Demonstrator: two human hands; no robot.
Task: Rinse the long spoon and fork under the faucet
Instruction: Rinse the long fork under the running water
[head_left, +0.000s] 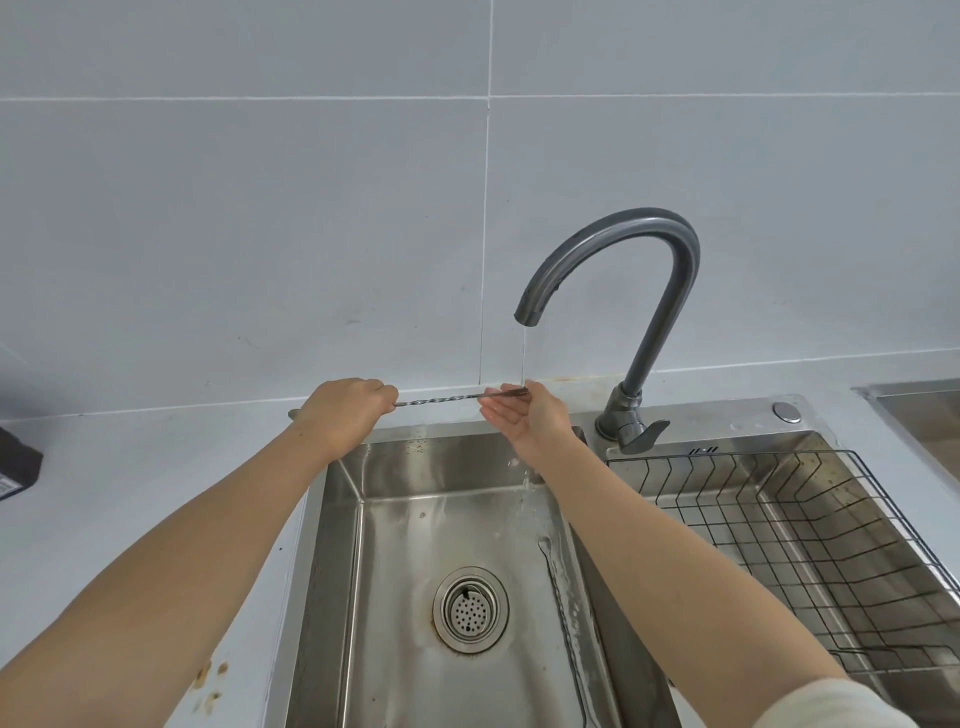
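Holding a twisted-handled long utensil (441, 399) level beneath the faucet (613, 260): left hand (340, 410) fisted round the handle end, right hand (524, 415) loosely cupped, thumb on the head under a thin stream. Spoon or fork: cannot tell. Second utensil (563, 613) lying in the sink (343, 519). Risks slipping from wet fingers, splashing outward. No readable writing.

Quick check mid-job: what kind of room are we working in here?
Most likely a home kitchen: a steel sink with a curved faucet running, a wire drying rack in the second basin, and a tiled wall behind the counter.
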